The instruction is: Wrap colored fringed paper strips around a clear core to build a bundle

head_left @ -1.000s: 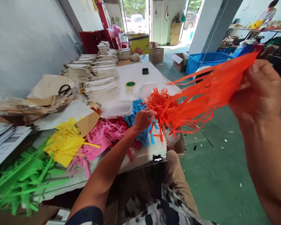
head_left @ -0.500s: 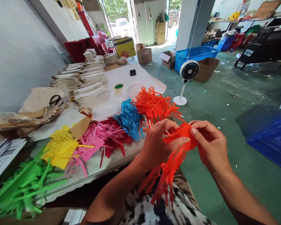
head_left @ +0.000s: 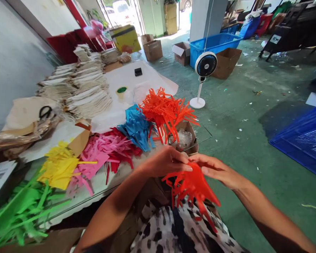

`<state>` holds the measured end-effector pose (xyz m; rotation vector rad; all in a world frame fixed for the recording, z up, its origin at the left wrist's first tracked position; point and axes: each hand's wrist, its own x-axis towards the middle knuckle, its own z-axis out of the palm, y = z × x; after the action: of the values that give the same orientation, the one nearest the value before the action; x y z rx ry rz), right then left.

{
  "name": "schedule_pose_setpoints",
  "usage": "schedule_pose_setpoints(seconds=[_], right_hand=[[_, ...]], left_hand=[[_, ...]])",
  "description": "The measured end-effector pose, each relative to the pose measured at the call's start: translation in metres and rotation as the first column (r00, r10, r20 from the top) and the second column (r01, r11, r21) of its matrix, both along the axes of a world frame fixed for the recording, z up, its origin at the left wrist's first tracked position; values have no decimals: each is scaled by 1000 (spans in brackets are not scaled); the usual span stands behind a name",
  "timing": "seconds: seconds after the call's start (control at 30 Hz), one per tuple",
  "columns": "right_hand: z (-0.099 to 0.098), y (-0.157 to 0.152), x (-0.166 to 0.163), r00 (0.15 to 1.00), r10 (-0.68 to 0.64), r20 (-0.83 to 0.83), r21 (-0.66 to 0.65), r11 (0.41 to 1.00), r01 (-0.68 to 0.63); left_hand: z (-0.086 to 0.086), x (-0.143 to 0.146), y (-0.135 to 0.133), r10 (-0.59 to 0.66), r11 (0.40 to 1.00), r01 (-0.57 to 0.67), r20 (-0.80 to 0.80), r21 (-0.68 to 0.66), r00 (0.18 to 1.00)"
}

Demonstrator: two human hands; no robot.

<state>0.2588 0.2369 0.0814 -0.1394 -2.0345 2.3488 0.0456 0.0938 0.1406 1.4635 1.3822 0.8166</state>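
Observation:
An orange-red fringed tissue-paper piece hangs over my lap, its cut strips dangling downward. My left hand pinches its upper edge between thumb and fingers. On the other side, my right hand has its fingers at the top right of the sheet, thumb beneath, also gripping it. Just beyond my hands, a heap of orange fringe lies at the table's corner. Blue fringe, dark red fringe, pink fringe, yellow fringe and green fringe run leftward along the table edge.
Stacks of off-white bundles stand on the table, with scissors, a tape roll and a black object. A box with clear plastic sits beyond my hands. A white fan and blue crate stand on the floor.
Both hands have moved down and slightly left in view with the orange fringe, which now hangs spread with its solid part toward the right. The camera view has tilted downward.

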Motion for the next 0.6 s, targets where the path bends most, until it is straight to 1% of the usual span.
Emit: schedule_pose_setpoints(seconds=[0.07,0.13,0.2,0.3,0.33,0.4,0.43,0.47,0.5,0.53,0.57,0.6], right_hand=[[-8,-7,0,997,13,78,-124,992,-4],[-11,-13,0,996,11,85,-196,981,6],[-12,-16,-4,998,-18,54,-223,974,30],[-12,-15,-15,993,-82,90,-220,970,100],[-13,-13,-20,985,-127,113,-199,969,148],[-13,-5,-31,960,-251,128,-105,959,265],[-13,0,-38,944,-308,121,-41,948,315],[-14,6,-44,929,-355,107,28,935,354],[-14,13,-51,920,-383,87,97,922,375],[-15,20,-57,916,-395,65,169,910,380],[-16,28,-64,915,-400,44,248,892,378],[-17,34,-70,914,-406,24,340,863,374]], left_hand=[[-8,-6,-5,57,992,-49,64,-116,996],[-14,-10,-10,99,978,-69,148,-195,984],[-20,-12,-12,159,968,-97,267,-232,951],[-30,-13,-10,308,941,-202,443,-272,842],[-33,-13,-8,361,925,-240,488,-293,794],[-41,-14,-4,450,890,-300,555,-343,699],[-44,-16,-2,479,876,-314,572,-367,666],[-47,-20,-1,493,867,-314,575,-388,653],[-49,-25,1,495,864,-310,556,-397,667],[-50,-32,2,483,867,-306,515,-393,708],[-49,-41,3,467,873,-317,446,-372,764],[-48,-50,3,451,879,-344,338,-330,826]])
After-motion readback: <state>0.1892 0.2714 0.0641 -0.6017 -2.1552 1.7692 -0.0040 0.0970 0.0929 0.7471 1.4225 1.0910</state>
